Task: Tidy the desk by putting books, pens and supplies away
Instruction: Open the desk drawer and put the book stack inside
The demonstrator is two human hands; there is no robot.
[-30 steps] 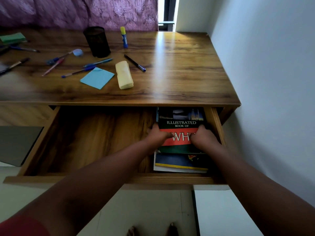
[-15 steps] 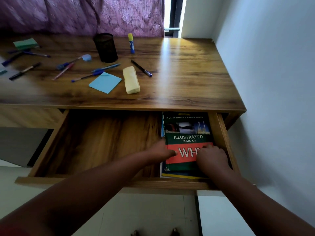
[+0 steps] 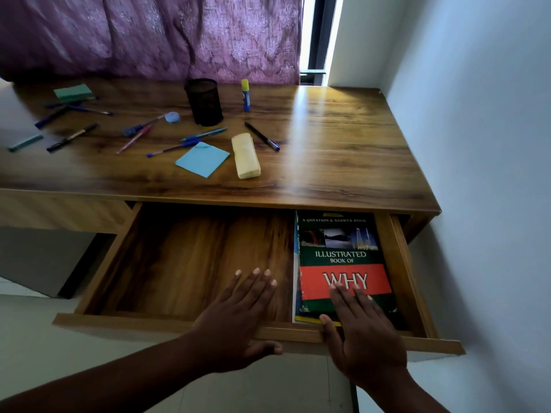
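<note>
Fingers (image 3: 348, 296) of the right hand (image 3: 360, 332) lie straight and loose over the lower part of the green-and-red book (image 3: 340, 257), gripping nothing; whether they touch the cover is unclear. Left hand (image 3: 238, 317) likewise flat, fingers spread over the drawer's front rail, thumb under the front edge.

Book: top of a stack at the right end of the open drawer (image 3: 190, 263), hard against the right wall. At least one more book beneath, yellow and white edges showing at the front; exact count of the stack not readable.

Against half a second ago: both hands have drawn back from the cover toward the drawer front; the left was touching the book's left edge and now sits apart from it. The book lies in the same place.

Desk (image 3: 343, 150), left half: one black mesh pen cup (image 3: 204, 101) near the back edge, one glue stick (image 3: 245, 95) upright just right of it. One pale yellow case (image 3: 246, 155), one blue sticky pad (image 3: 202, 159) beside it, one green pad (image 3: 73, 92) at the back left corner, one small round blue item (image 3: 172, 117). Roughly nine pens (image 3: 262, 136) scattered flat.

Wood-grain top, glare on the right half. Purple curtain (image 3: 149, 34) behind, white wall (image 3: 477, 144) to the right.
</note>
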